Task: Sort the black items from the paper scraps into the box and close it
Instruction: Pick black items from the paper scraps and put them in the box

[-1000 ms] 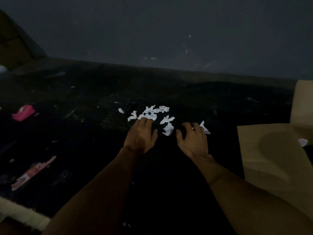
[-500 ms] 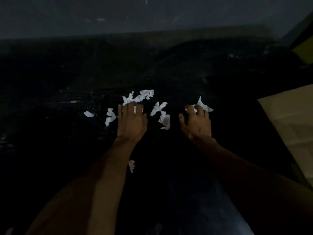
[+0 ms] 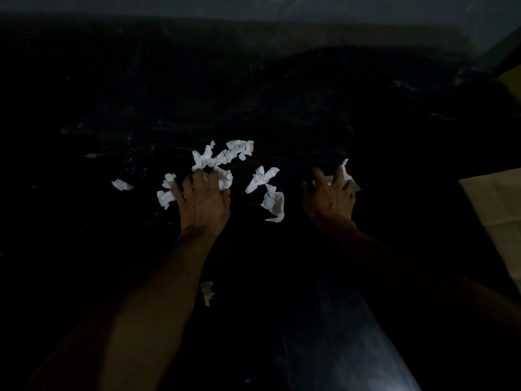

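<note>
Mid-frame on the dark worktop [image 3: 84, 249], left hand [image 3: 203, 204] and right hand [image 3: 328, 200] are lying spread, raking white paper scraps [image 3: 222, 156] apart to expose black items; none discernible. Cardboard box [image 3: 496, 201] sitting at right edge.

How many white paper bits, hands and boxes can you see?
White paper scraps: about 8, some overlapping
Hands: 2, left hand and right hand
Tan box: 1, only partly in view
Total: about 11
</note>
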A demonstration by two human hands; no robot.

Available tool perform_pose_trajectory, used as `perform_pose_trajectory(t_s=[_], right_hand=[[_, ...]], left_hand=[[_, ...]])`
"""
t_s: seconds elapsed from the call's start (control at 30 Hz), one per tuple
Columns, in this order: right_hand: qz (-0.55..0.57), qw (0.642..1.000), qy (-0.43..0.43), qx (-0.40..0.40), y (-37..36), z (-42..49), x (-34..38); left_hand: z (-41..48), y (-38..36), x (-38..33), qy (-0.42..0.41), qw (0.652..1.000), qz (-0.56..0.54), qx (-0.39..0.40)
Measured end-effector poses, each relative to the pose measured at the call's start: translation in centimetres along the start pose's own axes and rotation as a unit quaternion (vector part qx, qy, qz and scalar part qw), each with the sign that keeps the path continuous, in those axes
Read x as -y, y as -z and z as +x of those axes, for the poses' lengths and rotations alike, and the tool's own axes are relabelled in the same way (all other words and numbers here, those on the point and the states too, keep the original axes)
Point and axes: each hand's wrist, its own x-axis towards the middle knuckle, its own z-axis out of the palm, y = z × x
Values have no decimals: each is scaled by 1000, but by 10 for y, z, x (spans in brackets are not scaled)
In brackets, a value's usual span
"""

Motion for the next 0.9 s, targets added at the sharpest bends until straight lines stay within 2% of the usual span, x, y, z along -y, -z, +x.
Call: perform_pose_trajectory(t_s=[0.17,0.3,0.4,0.53,0.67,0.8,0.9], right_hand=[[-36,998,36,-41,-9,4,-5],[-59,995,76,-37,-5,14,-6],[36,996,74,-40,7,9,-3],[143,986,56,-59,14,-4,7],[207,946,185,-167,17,-35,33],[154,949,259,-92,-2,-54,45],[59,968,242,-30,-20,-63,41]], left_hand=[[0,-11,-5,-3,999,-38,-30],[-1,-7,-13,14,999,-36,-8],[-4,-1,-15,11,999,-45,-3],[-12,14,-16,-6,997,-53,-64],[-29,28,-12,-24,993,-67,-98],[-70,30,-1,-37,989,-94,-107],[-103,26,7,-27,994,-68,-86]])
